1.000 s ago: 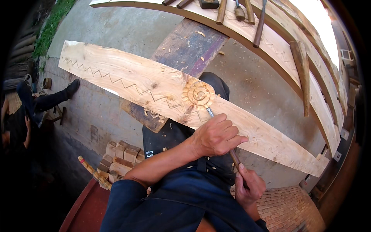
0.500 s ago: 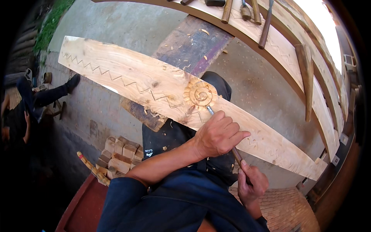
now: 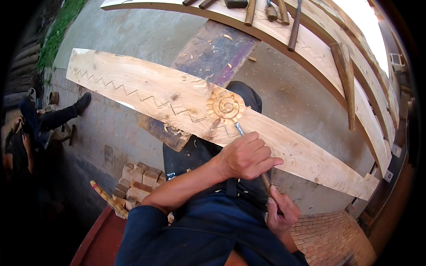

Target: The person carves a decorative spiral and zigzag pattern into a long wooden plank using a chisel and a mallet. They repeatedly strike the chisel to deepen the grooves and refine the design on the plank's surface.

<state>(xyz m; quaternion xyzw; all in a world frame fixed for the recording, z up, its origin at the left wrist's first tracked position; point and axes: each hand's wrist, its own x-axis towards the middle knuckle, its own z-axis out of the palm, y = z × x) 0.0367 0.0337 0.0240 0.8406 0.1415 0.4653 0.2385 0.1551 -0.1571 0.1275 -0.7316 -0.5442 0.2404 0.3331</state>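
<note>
A long pale board [image 3: 128,82] lies across a paint-stained plank [image 3: 208,40] and my leg, with a scored zigzag line and a carved rosette [image 3: 225,104] around a spiral. A chisel [image 3: 238,128] has its metal tip at the rosette's lower edge. My left hand [image 3: 246,157] is closed around the chisel just behind the blade, low over the board. My right hand [image 3: 282,212] grips the wooden handle lower down, below the board's edge. Wood shavings [image 3: 177,132] lie beside the board on the plank.
Curved boards [image 3: 310,53] at the top right hold several tools [image 3: 271,11] and a tapered wooden mallet [image 3: 345,80]. Wooden blocks [image 3: 137,179] are piled at the lower left beside a red surface [image 3: 104,235]. Another person [image 3: 37,119] sits at the far left.
My two hands and the chisel have shifted slightly left, the blade staying at the rosette's lower edge. The other person's hand at the far left has come up higher.
</note>
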